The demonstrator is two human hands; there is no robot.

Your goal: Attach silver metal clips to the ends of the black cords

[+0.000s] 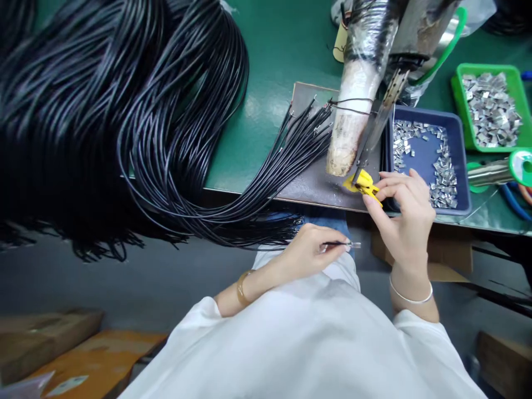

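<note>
My left hand [310,249] is closed on the end of a thin black cable, with a small pale tip sticking out past the fingers, below the table's front edge. In my right hand [401,208] is a yellow clip [366,185], pinched between thumb and fingers at the tip of a soldering iron [369,136]. A fan of black cables [286,149] with bare ends lies on a grey mat [313,180] to the left of the iron. Right beside my right hand stands a blue tray [459,160] with small metal pieces.
A large heap of black cables [124,100] covers the left of the green table [282,50] and hangs over its edge. A green tray [461,102] of metal pieces and a solder spool [521,168] are at right. A wrapped column [359,88] stands over the mat.
</note>
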